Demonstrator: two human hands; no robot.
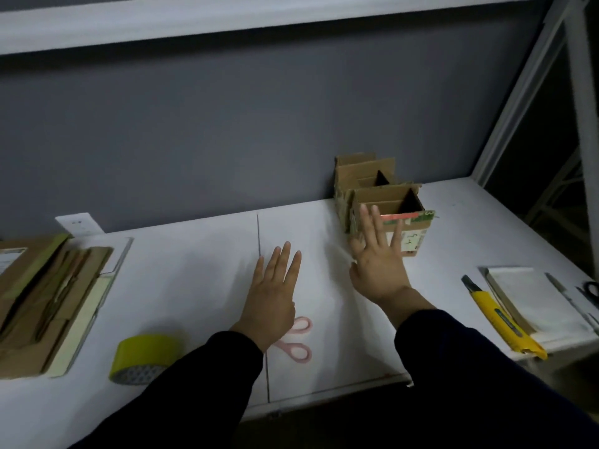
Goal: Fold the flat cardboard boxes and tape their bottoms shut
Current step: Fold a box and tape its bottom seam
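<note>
Two folded cardboard boxes stand upright at the back right of the white table; the nearer box [411, 222] has its top flaps up, the farther box [363, 171] sits behind it. My right hand [377, 257] is spread with straight fingers just in front of the nearer box, holding nothing. My left hand [275, 293] hovers flat over the table's middle, also holding nothing. A stack of flat cardboard boxes [45, 303] lies at the left. A yellow-green tape roll [142, 358] lies near the front, left of my left arm.
Pink-handled scissors [298, 341] lie partly under my left wrist. A yellow utility knife [499, 315] and a white pad [534, 299] lie at the right, with black scissors [591, 290] at the edge. A grey wall and a white shelf frame [580, 92] bound the table.
</note>
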